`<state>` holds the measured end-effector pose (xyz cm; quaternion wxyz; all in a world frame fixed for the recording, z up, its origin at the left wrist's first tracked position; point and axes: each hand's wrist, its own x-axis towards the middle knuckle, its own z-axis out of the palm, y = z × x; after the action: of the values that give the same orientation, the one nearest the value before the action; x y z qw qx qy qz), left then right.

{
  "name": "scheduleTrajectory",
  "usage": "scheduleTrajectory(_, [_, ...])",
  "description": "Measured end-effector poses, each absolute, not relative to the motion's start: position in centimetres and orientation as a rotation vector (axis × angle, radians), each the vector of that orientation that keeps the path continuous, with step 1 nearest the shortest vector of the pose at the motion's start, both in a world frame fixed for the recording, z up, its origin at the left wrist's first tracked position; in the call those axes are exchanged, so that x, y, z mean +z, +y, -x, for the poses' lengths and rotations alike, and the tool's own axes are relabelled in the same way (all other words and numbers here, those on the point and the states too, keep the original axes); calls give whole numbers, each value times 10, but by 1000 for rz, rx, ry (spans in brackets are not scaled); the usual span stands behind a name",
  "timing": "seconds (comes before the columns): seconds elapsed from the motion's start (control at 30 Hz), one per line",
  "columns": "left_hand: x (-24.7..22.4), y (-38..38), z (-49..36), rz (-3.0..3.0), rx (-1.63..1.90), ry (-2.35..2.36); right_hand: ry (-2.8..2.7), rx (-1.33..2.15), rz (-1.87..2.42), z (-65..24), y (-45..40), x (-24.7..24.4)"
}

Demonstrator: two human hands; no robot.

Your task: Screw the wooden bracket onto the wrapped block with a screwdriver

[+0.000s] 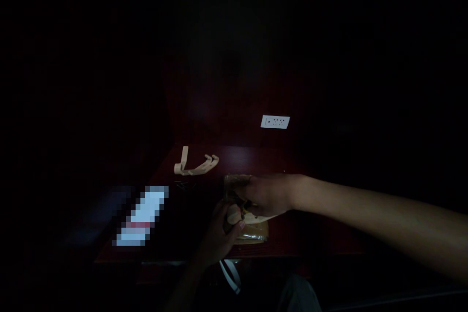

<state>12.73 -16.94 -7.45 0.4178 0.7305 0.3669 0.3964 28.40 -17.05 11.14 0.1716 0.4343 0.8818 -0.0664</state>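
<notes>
My left hand (219,236) is closed round the rounded end of a cream-coloured piece (252,218), its thumb pressed on the edge. Dark spots and a bit of yellow show on this piece, too dim to make out. Reaching in from the right, my right hand (268,194) lies over it, blurred and with fingers hidden. Beneath both hands is a brown package (256,235) with a shiny clear wrapping. A cream bracket-like part (199,169) with an upright arm and curved hooked ends rests beyond my left hand.
The dark red table (292,241) fades into shadow. Several thin dark pieces (185,185) lie near the bracket-like part. A bright, pixelated panel (142,217) is at the left. At the back is a white socket plate (275,122); a pale strap (231,275) hangs below the front edge.
</notes>
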Motion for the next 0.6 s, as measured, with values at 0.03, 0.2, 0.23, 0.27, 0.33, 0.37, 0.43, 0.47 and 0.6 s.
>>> scheduleTrajectory(0.03, [-74,-170,-127,-1836,987,923,2522,-248,-1245,-285,-172,113])
scheduleTrajectory(0.2, [-74,-170,-128,-1824,1002,904,2589,-531,-1246,-294,-172,121])
scheduleTrajectory(0.23, [-73,-171,-128,-1817,999,904,2596,-567,-1254,-296,-171,120])
scheduleTrajectory(0.27, [-73,-171,-128,-1810,994,908,2613,-609,-1266,-299,-170,119])
scheduleTrajectory(0.33, [-72,-171,-128,-1802,992,911,2673,-708,-1278,-306,-169,113])
scheduleTrajectory(0.37, [-72,-171,-128,-1802,997,910,2716,-751,-1283,-309,-169,108])
scheduleTrajectory(0.43, [-74,-170,-128,-1809,1012,912,2811,-798,-1331,-313,-172,96])
scheduleTrajectory(0.47, [-75,-170,-129,-1813,1017,914,2865,-802,-1389,-314,-174,89])
scheduleTrajectory(0.6, [-78,-169,-129,-1828,1013,905,2971,-891,-1692,-312,-186,61])
